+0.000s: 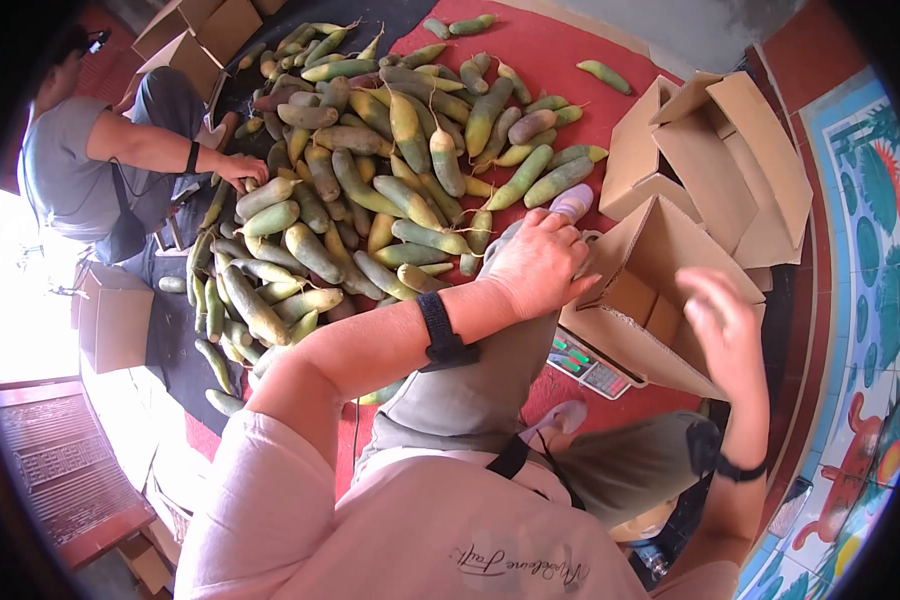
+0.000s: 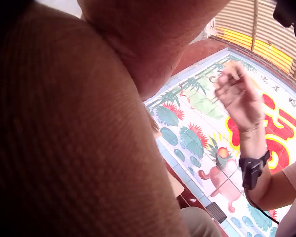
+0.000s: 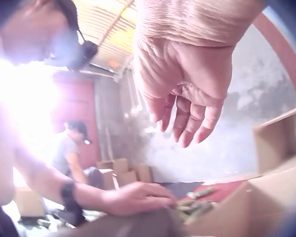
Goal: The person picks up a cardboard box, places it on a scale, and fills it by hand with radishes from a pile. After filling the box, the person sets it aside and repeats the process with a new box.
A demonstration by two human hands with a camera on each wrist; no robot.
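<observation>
While the left hand (image 1: pixel 538 265) lay flat on the grey-trousered leg (image 1: pixel 470 385), probably bracing, the right hand (image 1: pixel 725 330) hung above the open cardboard box (image 1: pixel 660 240), grip slack and empty. Green radishes (image 1: pixel 370 180) were heaped at ten o'clock.

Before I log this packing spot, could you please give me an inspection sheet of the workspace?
Surface: red mat on the floor, dark sheet beside it.
Job's things: pile of long green-yellow vegetables; open cardboard box, a scale showing beneath its edge.
Clutter: more cardboard boxes at the right and far end.
Hands: left hand rests open on the person's knee; right hand raised over the open box, fingers loose, holding nothing.
Cables: thin black cable hangs from the right wristband.
Surroundings: second person reaching into the pile; painted tiles at the right.
</observation>
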